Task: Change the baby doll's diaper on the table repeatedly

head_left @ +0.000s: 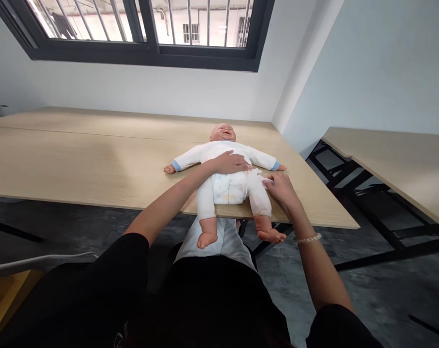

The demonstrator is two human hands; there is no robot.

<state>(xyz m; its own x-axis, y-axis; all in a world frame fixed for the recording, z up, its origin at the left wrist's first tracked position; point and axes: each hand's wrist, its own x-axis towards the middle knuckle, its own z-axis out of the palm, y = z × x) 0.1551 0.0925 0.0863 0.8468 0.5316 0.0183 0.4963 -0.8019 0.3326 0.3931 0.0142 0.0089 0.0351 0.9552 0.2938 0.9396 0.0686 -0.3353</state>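
Note:
A baby doll (224, 133) lies on its back on the table, arms spread, its bare feet hanging over the front edge. It wears a white top with blue cuffs. Around its hips is a white printed diaper (228, 188), whose ruffled side (257, 191) lies along the leg on the right. My left hand (232, 163) rests on the doll's belly with flat, stretched fingers, near the diaper's top edge. Beside the hip on the right, my right hand (280, 186) has its fingers bent in a pinch at the whitish edge of the diaper. Its fingertips are partly hidden.
The pale wooden table (77, 159) stretches far to the left. A second table (403, 164) with black legs stands at the right, across a gap. Behind is a white wall with a dark-framed window (205, 60). A yellow object (16, 299) shows at lower left.

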